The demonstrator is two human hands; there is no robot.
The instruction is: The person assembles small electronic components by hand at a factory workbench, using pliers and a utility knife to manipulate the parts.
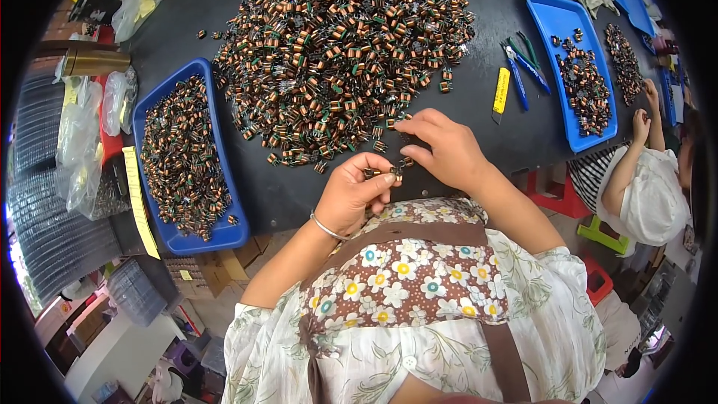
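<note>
Yellow strip [140,202]: long and narrow, along the outer side of the left tray.
Left tray [179,239]: dark blue, heaped with small copper-and-black coil parts.
Surface [265,191]: black, carrying trays, pile and tools.
Left hand [350,193]: at the near edge of the surface, a band [329,228] round its wrist; thumb and forefinger pinch a small coil part [397,175].
Large pile [336,52]: the same kind of parts, mounded beyond both hands.
Right hand [451,148]: just right of the left one, beside the pile's near edge; thumb and forefinger spread apart, the other fingers partly hidden.
Cutter [502,91]: yellow, lying right of the pile.
Blue-handled tool [517,81]: just right of the cutter, near a green-handled tool [529,49].
Right tray [552,11]: brighter blue, with a smaller heap inside.
Small pile [622,63]: more parts, right of that tray.
Co-worker's hand [641,127]: far right, near the small pile.
</note>
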